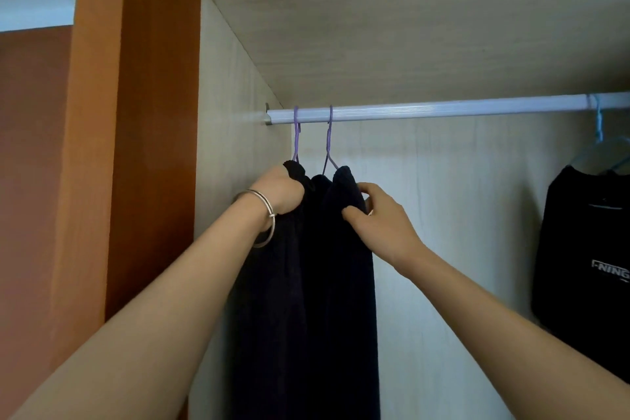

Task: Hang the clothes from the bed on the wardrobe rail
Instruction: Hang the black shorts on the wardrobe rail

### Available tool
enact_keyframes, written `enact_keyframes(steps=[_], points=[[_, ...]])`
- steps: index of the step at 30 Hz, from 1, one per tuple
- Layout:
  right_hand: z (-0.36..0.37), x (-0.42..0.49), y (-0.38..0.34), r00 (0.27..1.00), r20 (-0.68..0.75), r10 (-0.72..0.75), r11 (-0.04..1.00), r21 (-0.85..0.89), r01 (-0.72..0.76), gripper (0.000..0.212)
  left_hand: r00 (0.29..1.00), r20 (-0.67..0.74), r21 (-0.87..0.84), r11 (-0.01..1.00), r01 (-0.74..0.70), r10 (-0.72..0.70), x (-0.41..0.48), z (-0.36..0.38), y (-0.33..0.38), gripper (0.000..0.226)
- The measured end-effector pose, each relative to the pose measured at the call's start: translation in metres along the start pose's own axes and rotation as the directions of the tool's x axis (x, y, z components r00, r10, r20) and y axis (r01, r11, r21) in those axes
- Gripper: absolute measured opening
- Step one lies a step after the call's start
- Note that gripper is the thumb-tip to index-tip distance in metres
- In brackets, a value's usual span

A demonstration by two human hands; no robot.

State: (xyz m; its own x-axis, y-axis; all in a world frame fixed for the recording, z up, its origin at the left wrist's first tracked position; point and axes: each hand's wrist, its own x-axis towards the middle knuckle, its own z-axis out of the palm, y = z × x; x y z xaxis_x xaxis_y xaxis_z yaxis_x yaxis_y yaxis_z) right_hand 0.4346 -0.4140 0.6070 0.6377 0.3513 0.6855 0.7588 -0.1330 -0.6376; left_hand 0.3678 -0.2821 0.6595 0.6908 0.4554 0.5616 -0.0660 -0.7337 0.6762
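A white wardrobe rail (426,110) runs across the wardrobe under a shelf. Two purple hangers (329,140) hook over its left end, side by side. Dark navy clothes (317,283) hang from them in long folds. My left hand (281,193), with a bangle on the wrist, grips the top of the left garment just below its hanger. My right hand (378,218) pinches the upper right edge of the right garment between thumb and fingers. The bed is out of view.
A black top with white lettering (586,266) hangs on a pale blue hanger (598,133) at the rail's right end. The wardrobe's left side wall (235,85) is close to the purple hangers. An orange-brown wooden frame (136,112) stands further left.
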Motion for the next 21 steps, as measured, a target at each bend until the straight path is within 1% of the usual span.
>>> enact_keyframes(steps=[2, 3, 6, 7, 11, 13, 15, 16, 17, 18, 20, 21], points=[[0.006, -0.015, 0.013, 0.999, 0.007, -0.034, 0.995, -0.090, 0.035, 0.038, 0.997, -0.049, 0.116, 0.992, -0.055, 0.061, -0.014, 0.005, -0.007, 0.015], [0.010, -0.022, 0.020, 0.999, 0.024, -0.040, 0.990, -0.132, 0.042, 0.038, 0.992, -0.097, 0.148, 0.986, -0.071, 0.086, -0.022, 0.007, -0.011, 0.011], [0.021, -0.043, 0.040, 0.996, 0.084, -0.033, 0.983, -0.178, 0.048, 0.031, 0.980, -0.185, 0.117, 0.992, -0.049, 0.070, -0.039, 0.011, -0.025, 0.039], [0.024, -0.049, 0.046, 0.995, 0.097, -0.029, 0.984, -0.174, 0.046, 0.029, 0.978, -0.196, 0.115, 0.992, -0.051, 0.073, -0.046, 0.013, -0.031, 0.044], [0.024, -0.064, 0.066, 0.982, 0.185, 0.037, 0.977, -0.212, 0.004, 0.034, 0.981, -0.186, 0.178, 0.984, -0.025, 0.058, -0.066, 0.022, -0.057, 0.045], [0.021, -0.070, 0.073, 0.962, 0.256, 0.094, 0.977, -0.211, -0.039, 0.036, 0.981, -0.194, 0.161, 0.987, 0.003, 0.029, -0.073, 0.025, -0.066, 0.047], [0.015, -0.079, 0.075, 0.926, 0.351, 0.139, 0.980, -0.186, -0.077, 0.044, 0.984, -0.177, 0.135, 0.991, 0.018, 0.006, -0.081, 0.028, -0.067, 0.059], [0.011, -0.083, 0.074, 0.907, 0.394, 0.151, 0.983, -0.157, -0.095, 0.050, 0.983, -0.180, 0.135, 0.991, -0.009, 0.034, -0.085, 0.030, -0.065, 0.069], [0.005, -0.088, 0.073, 0.895, 0.419, 0.155, 0.986, -0.120, -0.115, 0.055, 0.973, -0.209, 0.168, 0.984, -0.060, 0.095, -0.089, 0.033, -0.062, 0.079], [-0.002, -0.091, 0.070, 0.896, 0.416, 0.156, 0.987, -0.085, -0.133, 0.058, 0.952, -0.255, 0.243, 0.964, -0.108, 0.171, -0.092, 0.036, -0.057, 0.085], [-0.020, -0.094, 0.064, 0.920, 0.346, 0.183, 0.983, -0.035, -0.183, 0.058, 0.888, -0.312, 0.413, 0.890, -0.194, 0.338, -0.097, 0.044, -0.041, 0.086], [-0.030, -0.094, 0.061, 0.932, 0.301, 0.200, 0.978, -0.012, -0.206, 0.055, 0.851, -0.305, 0.452, 0.852, -0.266, 0.427, -0.097, 0.050, -0.032, 0.082]])
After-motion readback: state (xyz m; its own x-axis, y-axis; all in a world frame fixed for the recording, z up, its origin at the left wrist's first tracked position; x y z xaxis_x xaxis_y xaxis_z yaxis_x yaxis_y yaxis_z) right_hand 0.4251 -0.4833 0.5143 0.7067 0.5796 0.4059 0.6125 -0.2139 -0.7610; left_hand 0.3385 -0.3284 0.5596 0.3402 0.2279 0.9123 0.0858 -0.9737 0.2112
